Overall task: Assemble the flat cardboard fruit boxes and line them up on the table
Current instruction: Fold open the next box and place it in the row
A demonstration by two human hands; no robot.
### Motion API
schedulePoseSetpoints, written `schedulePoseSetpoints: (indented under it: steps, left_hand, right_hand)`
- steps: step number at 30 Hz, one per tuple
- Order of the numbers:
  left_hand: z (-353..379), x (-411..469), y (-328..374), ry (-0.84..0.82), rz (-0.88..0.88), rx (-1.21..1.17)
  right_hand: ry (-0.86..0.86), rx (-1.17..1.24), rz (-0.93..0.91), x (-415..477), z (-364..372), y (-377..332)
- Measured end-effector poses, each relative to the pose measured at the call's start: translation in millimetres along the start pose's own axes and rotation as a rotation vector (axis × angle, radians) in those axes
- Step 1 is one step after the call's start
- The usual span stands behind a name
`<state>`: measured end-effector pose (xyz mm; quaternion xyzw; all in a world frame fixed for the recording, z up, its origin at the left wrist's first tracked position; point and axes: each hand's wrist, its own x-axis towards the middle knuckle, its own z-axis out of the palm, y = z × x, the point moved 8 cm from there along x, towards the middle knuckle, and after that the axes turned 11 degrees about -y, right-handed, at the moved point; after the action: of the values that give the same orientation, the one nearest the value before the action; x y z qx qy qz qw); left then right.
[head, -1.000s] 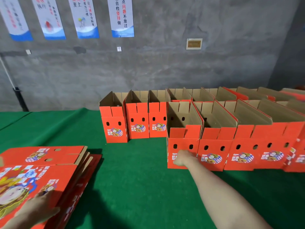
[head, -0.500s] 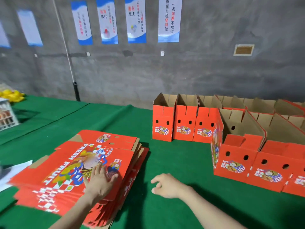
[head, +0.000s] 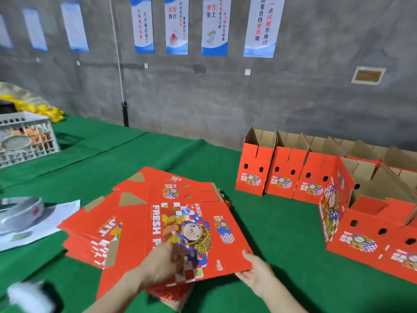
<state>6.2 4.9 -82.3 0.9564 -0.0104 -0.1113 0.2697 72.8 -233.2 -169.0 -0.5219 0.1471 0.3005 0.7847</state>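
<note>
Fingers (head: pixel 246 254) of the right hand (head: pixel 257 271) pinch one flat box (head: pixel 180 222) at its near corner.
Left hand (head: pixel 161 265) lies on it, fingers too blurred to tell; three assembled boxes (head: pixel 279 175) show red fronts in the far row.

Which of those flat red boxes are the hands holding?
The top sheet of the stack, cartoon print up. The left hand rests on it and the right hand grips its near corner; the rest lie underneath.

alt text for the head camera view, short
Two hands hold the top flat red box of a stack on a green table: the left hand rests on its printed face, the right hand pinches its near corner. Assembled red boxes stand in rows to the right.
</note>
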Motion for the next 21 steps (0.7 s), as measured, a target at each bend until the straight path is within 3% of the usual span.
schedulePoseSetpoints:
  steps: [2, 4, 6, 8, 10, 12, 14, 17, 21]
  left_hand:
    - [-11.3, 5.7, -9.1, 0.076, -0.001, -0.001]
    - [-30.5, 5.6, -39.7, 0.166, -0.268, 0.187]
    - [-37.5, 2.2, -69.6, 0.123, -0.498, 0.244]
    - [-27.3, 3.7, -80.3, 0.043, -0.555, 0.251]
    - [-17.6, 10.9, -70.9, 0.011, -0.527, 0.292]
    - [-20.1, 20.8, -45.3, 0.054, -0.378, 0.289]
    - [-34.7, 24.9, -21.8, 0.192, -0.201, 0.120]
    - [-58.7, 12.8, -17.2, 0.395, -0.115, -0.204]
    - [-87.8, -10.6, -18.5, 0.701, -0.093, -0.186]
  right_hand:
    - [0.029, 0.160, -0.062, 1.6, -12.9, -8.2]
    - [0.037, 0.190, -0.090, 1.3, -15.5, -10.9]
    - [0.036, 0.182, -0.065, -2.6, -7.8, -0.5]
    - [-0.009, 0.149, 0.035, -9.4, 10.3, 25.9]
    - [-0.064, 0.110, 0.130, -15.0, 33.5, 52.2]
    - [-0.058, 0.119, 0.118, -19.1, 49.2, 60.7]
    - [0.022, 0.152, 0.022, -18.5, 48.1, 47.1]
    - [0.065, 0.160, -0.151, -22.4, 27.7, -4.0]
    - [0.051, 0.289, -0.257, -46.3, -7.7, -78.5]
